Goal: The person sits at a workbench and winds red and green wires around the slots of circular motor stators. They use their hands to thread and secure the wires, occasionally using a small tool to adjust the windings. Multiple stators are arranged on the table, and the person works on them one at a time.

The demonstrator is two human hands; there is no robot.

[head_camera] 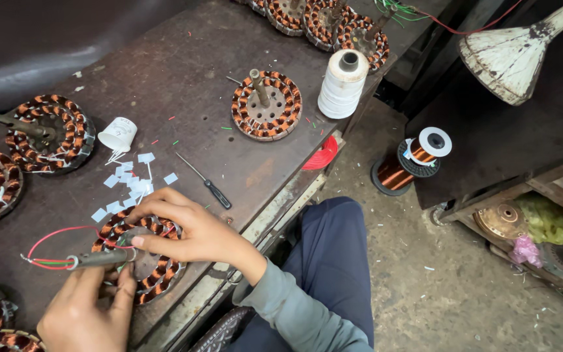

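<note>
On the dark, worn metal workbench [184, 85], the left hand [89, 313] grips the near edge of a round copper-wound stator with a steel shaft [148, 261], seemingly at its shaft. The right hand [184, 228] rests on the stator, fingers pinching at its windings. Small white paper slips [128, 186] lie just beyond. Farther right, a copper wire spool [412, 163] stands on the gritty concrete floor [438, 280].
</note>
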